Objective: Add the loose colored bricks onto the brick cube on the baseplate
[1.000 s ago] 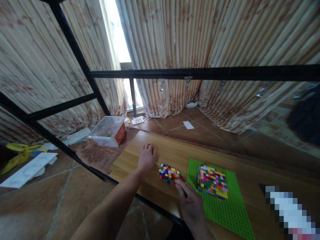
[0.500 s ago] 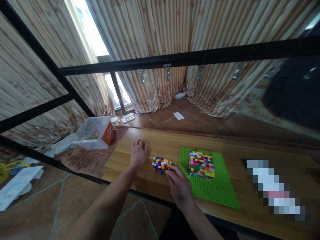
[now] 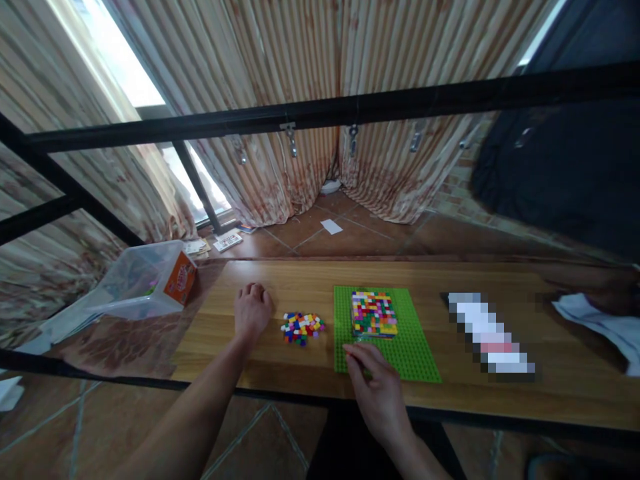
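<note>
My left hand point(image 3: 253, 309) rests palm down on the wooden table, its fingers curled in, and nothing shows in them. Just right of it lies a loose pile of small multicoloured building bricks point(image 3: 301, 326). Over the near left part of the green baseplate point(image 3: 420, 360), my right hand point(image 3: 375, 383) is pinched, thumb against forefinger. A tiny reddish bit shows at these fingertips, apparently a building brick, mostly hidden. Beyond them a multicoloured block of stacked bricks point(image 3: 374, 313) stands on the baseplate, close to the fingers.
The wooden table point(image 3: 295, 280) has a dark front edge. A blurred-out item point(image 3: 490, 333) lies right of the baseplate, with a white cloth-like thing point(image 3: 600, 323) farther right. On the floor at left is a clear plastic bin point(image 3: 145, 277). A black metal bar point(image 3: 320, 117) crosses beyond the table.
My right hand has moved from the brick pile rightward to the baseplate, fingers pinched. My left hand stays on the table. The view has turned right.
</note>
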Tool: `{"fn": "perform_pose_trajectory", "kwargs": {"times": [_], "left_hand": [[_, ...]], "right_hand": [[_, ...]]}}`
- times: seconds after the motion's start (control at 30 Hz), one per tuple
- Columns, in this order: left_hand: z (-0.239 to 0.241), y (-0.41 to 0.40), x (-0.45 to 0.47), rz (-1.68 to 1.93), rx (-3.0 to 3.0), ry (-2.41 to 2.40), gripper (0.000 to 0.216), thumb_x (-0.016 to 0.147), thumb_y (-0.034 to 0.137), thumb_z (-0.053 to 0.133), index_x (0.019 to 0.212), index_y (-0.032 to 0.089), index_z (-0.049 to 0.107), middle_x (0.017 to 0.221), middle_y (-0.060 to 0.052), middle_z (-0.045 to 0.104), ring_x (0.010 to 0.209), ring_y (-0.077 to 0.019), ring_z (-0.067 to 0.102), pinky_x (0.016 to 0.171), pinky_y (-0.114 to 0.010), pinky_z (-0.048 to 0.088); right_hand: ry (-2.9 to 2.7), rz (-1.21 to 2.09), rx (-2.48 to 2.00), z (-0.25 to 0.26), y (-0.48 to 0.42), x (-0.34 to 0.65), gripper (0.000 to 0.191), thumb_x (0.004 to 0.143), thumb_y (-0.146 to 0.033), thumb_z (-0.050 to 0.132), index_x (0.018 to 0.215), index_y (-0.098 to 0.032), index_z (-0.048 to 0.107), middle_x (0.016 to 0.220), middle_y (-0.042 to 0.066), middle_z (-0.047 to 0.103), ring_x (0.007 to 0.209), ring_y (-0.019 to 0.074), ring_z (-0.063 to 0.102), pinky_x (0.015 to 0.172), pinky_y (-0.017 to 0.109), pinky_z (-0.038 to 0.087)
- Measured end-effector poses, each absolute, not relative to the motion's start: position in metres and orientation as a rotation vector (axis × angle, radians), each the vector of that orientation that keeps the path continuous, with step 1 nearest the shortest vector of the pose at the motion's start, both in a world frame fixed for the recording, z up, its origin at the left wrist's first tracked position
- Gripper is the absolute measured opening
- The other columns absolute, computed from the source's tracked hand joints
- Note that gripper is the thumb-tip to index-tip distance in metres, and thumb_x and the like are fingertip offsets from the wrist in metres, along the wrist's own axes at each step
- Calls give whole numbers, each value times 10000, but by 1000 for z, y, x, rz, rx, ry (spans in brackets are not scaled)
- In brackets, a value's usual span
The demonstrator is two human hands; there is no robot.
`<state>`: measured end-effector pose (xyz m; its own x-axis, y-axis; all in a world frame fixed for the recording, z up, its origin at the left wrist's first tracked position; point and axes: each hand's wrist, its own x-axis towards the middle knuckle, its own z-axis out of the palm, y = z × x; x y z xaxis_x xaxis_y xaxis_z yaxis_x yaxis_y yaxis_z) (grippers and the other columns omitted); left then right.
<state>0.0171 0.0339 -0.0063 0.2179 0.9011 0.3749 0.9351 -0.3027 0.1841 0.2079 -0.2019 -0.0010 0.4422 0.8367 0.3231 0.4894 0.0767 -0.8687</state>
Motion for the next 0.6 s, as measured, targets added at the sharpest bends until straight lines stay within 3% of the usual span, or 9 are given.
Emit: {"fn": "perform_pose_trajectory", "kwargs": {"times": [0.27, 0.6], "left_hand": [[-6, 35, 18, -654, -2390, -1810, 287, 880, 276, 407, 979, 168, 653, 1091, -127, 659, 1049, -294, 562, 965, -423, 426], [-8, 37, 17, -660, -2396, -1802, 281, 871, 275, 407, 968, 175, 650, 1070, -129, 662, 1038, -289, 567, 976, -430, 420]], "right_hand": [[-972, 324, -1670, 8, -199, 240, 228, 901, -392, 573, 960, -229, 722, 966, 48, 735, 880, 190, 691, 806, 330, 543], [-1053, 146, -1665, 16, -181, 243, 221, 901, -368, 573, 903, -252, 760, 921, 50, 678, 858, 185, 656, 771, 329, 532]]}}
